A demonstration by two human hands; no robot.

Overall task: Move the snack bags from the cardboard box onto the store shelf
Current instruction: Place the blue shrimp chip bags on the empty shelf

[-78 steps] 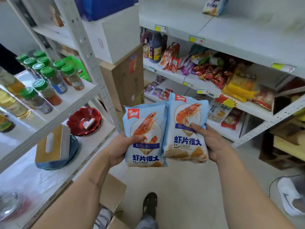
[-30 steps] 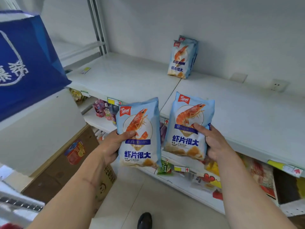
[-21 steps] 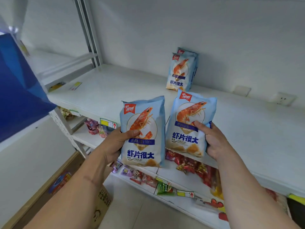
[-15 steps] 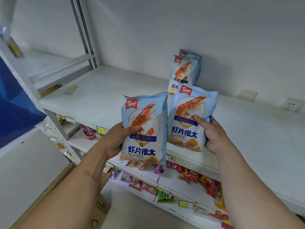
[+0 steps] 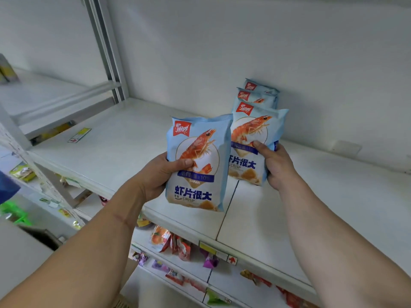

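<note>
Your left hand [image 5: 155, 174] grips one snack bag [image 5: 195, 165] and your right hand [image 5: 277, 165] grips another snack bag [image 5: 251, 138], thumbs across the fronts. Since a moment ago both have moved further in over the shelf [image 5: 111, 152], the right one now just before the stacked bags [image 5: 255, 94] at the wall.

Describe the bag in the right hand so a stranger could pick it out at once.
Start at the wide white top shelf against the wall. Two blue shrimp-crisp bags stand at its back; directly in front, the right hand holds the right-hand bag. It is farther back than the left hand's bag, which partly overlaps it.
</note>
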